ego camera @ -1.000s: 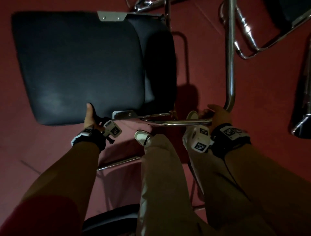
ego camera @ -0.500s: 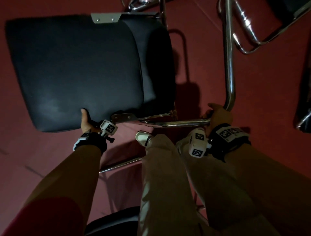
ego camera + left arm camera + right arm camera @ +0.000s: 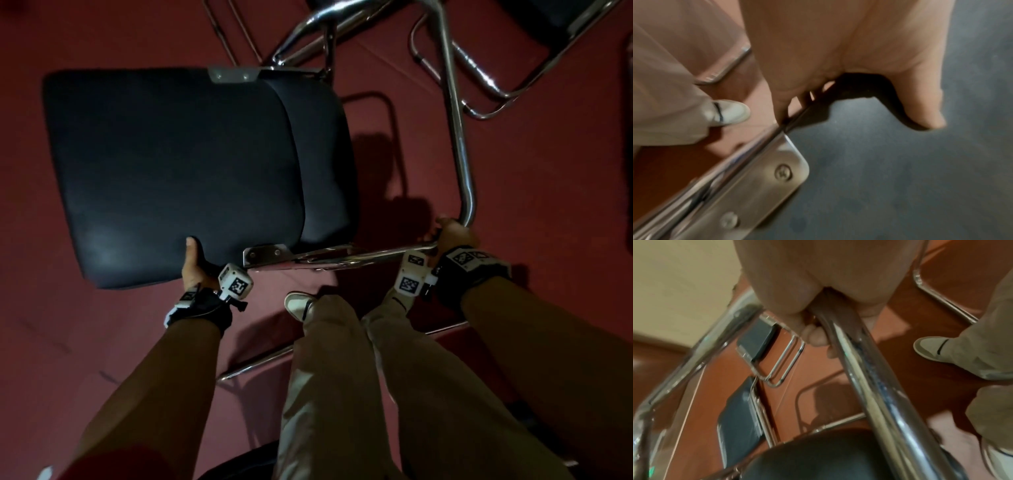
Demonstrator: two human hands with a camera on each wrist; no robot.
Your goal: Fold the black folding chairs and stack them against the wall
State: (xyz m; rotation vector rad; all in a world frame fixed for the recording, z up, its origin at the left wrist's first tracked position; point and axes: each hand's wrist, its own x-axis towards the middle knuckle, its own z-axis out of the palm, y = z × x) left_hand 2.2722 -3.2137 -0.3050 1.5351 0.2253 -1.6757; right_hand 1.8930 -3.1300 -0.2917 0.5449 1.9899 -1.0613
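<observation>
A black folding chair fills the head view, its padded seat (image 3: 178, 171) flat toward me and its chrome frame (image 3: 462, 137) running up the right side. My left hand (image 3: 193, 263) grips the seat's near edge, thumb on top and fingers underneath, beside a riveted metal bracket (image 3: 764, 183). The black seat surface (image 3: 900, 178) shows under the thumb in the left wrist view. My right hand (image 3: 452, 236) is curled round the chrome tube (image 3: 865, 378) at the frame's near corner.
More folding chairs lie on the red floor: chrome legs (image 3: 479, 78) at the top right, and folded ones (image 3: 752, 344) near a pale wall (image 3: 684, 280). Another black seat (image 3: 236, 466) is at my feet. My shoes (image 3: 299, 305) stand just behind the held chair.
The chair has shifted slightly nearer and lower in view; both hands keep the same grips. More of the chrome chair legs beyond it have come into view at the top.
</observation>
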